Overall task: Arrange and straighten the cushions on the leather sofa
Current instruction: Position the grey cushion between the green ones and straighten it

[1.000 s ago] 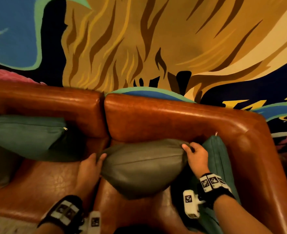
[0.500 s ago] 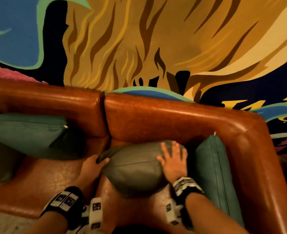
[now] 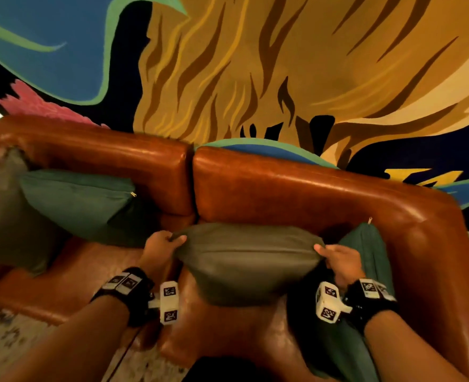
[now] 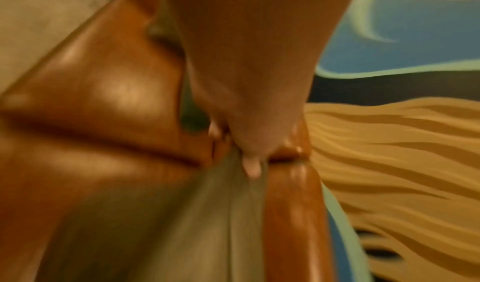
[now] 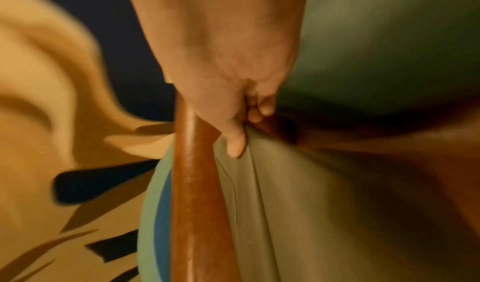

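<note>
- An olive-green leather cushion (image 3: pixel 248 257) stands on edge on the seat of a glossy brown leather sofa (image 3: pixel 296 188), just in front of the right-hand back section.
- The left hand (image 3: pixel 160 248) pinches the cushion's upper left corner, thumb on top and fingers curled beneath.
- The right hand (image 3: pixel 338 257) pinches the upper right corner in the same way, so the cushion is stretched between the two hands.
- Both wrist views are blurred; each shows a thumb pressed on olive fabric beside the sofa back.
- A dark teal fabric cushion (image 3: pixel 371 257) stands upright just right of the olive one, against the sofa's right arm, behind the right hand.
- Another teal fabric cushion (image 3: pixel 76 197) leans on the left back section, well apart from the hands.
- A grey-olive cushion (image 3: pixel 2 216) sits in the far left corner, partly overlapped by that teal one.
- A painted wall mural (image 3: pixel 255 64) in gold, blue and black rises behind the sofa.
</note>
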`<state>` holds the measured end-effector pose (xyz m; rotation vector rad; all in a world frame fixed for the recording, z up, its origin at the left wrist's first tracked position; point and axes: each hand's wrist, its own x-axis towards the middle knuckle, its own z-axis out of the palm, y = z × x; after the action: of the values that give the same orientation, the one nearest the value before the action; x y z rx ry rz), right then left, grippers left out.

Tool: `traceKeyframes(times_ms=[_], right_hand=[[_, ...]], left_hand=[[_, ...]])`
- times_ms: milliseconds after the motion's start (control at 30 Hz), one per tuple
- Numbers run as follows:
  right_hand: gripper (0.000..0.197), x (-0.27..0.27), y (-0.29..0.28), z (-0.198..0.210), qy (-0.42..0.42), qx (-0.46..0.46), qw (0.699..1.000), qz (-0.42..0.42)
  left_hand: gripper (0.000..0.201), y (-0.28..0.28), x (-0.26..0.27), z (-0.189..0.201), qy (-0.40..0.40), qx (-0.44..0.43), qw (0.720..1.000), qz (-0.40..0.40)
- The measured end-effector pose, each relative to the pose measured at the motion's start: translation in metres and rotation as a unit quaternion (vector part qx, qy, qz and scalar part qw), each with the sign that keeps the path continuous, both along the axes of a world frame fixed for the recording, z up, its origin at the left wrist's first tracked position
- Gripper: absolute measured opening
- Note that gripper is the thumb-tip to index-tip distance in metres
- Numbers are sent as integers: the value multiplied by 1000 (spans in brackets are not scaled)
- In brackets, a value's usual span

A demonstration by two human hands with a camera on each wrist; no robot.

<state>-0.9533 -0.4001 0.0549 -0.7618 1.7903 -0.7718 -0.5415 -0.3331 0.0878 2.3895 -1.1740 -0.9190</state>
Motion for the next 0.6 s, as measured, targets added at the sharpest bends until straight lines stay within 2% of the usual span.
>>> traceKeyframes(times_ms=[67, 167, 300, 367, 433, 467, 500, 533, 567, 600], right_hand=[[27, -6, 6, -4, -7, 23, 999, -48], [33, -1, 16, -2, -38, 15, 998, -47], [38, -12, 18, 3, -122, 7, 991, -55], [39, -14, 20, 3, -122, 27, 990, -58], [38, -17, 21, 2, -66, 56, 996, -38], [38, -16, 22, 7, -14, 64, 998, -3], [38, -14, 23, 12, 76, 73, 994, 40], [37, -6, 21, 15, 199, 74, 975, 70], [34, 9, 21, 17, 320, 35, 943, 83], [34, 34, 23, 20, 396, -45, 911, 102]], left_hand=[[39, 0, -5, -2, -21, -11, 1000, 6], [32, 4, -11, -7, -4, -30, 999, 27], [36, 9, 6, -9, 0, -34, 998, 51], [38, 6, 4, -14, 28, -33, 998, 51], [38, 4, 1, -20, 52, -5, 998, 24], [36, 5, -3, -17, 47, 14, 999, 7], [33, 6, -7, -17, 36, 20, 999, -13], [29, 7, -15, -12, 9, 10, 999, -31], [28, 8, -22, -13, -13, -12, 999, -45], [30, 10, -32, -10, -26, -19, 998, -58]])
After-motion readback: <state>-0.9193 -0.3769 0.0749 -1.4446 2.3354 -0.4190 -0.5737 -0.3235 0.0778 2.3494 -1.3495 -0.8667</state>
